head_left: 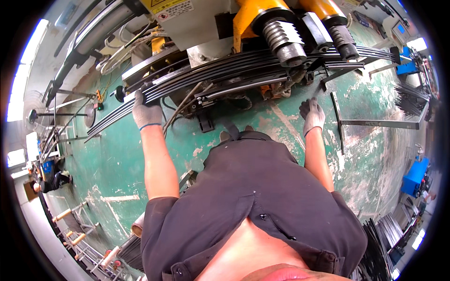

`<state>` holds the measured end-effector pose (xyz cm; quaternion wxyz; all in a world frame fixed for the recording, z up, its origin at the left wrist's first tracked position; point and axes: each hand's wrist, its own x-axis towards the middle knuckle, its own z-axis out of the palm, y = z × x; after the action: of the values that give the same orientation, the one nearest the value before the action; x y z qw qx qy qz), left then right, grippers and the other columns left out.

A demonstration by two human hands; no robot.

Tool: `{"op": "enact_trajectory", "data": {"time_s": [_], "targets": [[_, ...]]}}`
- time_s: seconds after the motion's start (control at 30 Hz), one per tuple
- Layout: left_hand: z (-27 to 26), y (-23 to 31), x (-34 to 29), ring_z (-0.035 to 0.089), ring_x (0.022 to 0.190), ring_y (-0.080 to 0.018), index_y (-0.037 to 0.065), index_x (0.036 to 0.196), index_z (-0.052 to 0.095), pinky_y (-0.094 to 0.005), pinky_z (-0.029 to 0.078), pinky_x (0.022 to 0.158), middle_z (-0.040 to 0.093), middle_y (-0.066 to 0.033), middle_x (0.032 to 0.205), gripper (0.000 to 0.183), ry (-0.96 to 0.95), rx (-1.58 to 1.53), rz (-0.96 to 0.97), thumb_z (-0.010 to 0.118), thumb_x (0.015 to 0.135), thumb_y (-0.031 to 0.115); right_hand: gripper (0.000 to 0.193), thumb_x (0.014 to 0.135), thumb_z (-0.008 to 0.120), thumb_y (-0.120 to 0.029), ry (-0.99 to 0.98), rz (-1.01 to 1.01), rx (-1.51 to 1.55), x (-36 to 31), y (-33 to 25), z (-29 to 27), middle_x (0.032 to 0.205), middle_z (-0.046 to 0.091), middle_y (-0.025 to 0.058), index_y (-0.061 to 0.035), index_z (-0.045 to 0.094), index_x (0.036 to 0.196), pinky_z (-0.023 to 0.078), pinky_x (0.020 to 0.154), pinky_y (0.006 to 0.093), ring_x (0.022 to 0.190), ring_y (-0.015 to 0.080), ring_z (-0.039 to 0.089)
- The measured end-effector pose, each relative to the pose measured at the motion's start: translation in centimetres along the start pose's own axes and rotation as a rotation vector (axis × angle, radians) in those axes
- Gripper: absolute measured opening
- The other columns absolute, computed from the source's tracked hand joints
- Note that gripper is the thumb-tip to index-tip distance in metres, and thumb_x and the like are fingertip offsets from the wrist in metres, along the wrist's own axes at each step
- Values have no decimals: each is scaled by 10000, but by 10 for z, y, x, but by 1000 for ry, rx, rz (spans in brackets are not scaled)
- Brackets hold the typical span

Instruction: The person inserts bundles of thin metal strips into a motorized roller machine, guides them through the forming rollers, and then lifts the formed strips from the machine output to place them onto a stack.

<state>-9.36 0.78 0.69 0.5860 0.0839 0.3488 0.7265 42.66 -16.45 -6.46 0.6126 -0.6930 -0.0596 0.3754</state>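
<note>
A bundle of long dark metal tubes [201, 75] lies across the machine, its left ends sticking out over the floor. My left hand [147, 113], in a pale work glove with dark fingertips, is closed around the tubes near that left end; the fingertips are partly hidden behind them. My right hand [313, 117], gloved the same way, hangs in front of the machine, right of centre. Its fingers are apart and nothing shows in it. Above the tubes, two ribbed metal cylinders [284, 43] point down from orange housings [262, 10].
A metal stand [379, 123] juts out to the right of my right hand. Hoses and rods hang below the tubes. Racks [77, 239] stand at the lower left, and piles of dark bars [375, 248] lie lower right. Another person [51, 181] is far left.
</note>
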Motion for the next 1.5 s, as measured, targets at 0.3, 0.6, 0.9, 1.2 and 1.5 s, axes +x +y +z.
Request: {"op": "enact_trajectory", "data": {"time_s": [0.3,0.6,0.9,1.2,1.5], "targets": [[13,-40,-18,662,1157,-271,48,1234,692,-428,503,1078,722,-103,1207,335,-99,-77,-224,578,1070,318,373,1030,656,-342,-216,130,-171,1,47,43,991,740,80,-20,673,1217,575,751,313,807,189,701],[-85,94,13,569,1252,-410,-16,1421,520,-564,382,1166,627,-214,1318,614,-63,-268,86,422,1080,484,247,1013,690,-297,-216,145,-250,27,74,3,889,691,34,-77,668,1122,515,612,302,713,160,644],[-186,240,42,487,1325,-524,21,1498,311,-709,381,1129,438,-290,1480,617,366,-96,360,435,1092,468,305,1011,651,-373,74,287,-593,77,135,-179,760,631,67,-71,611,986,371,444,324,523,193,531],[-240,287,77,591,1214,-430,43,1333,542,-650,521,1009,565,-185,1356,534,271,401,179,451,1076,502,227,995,637,-274,34,136,-776,70,120,-155,783,658,39,-81,680,885,500,651,334,721,160,614],[-206,269,60,440,1406,-501,8,1494,432,-714,335,1168,453,-229,1558,695,224,347,205,363,1084,566,376,987,690,-272,-24,109,-725,14,105,-116,869,719,63,53,688,1178,490,600,279,677,127,647]]}}
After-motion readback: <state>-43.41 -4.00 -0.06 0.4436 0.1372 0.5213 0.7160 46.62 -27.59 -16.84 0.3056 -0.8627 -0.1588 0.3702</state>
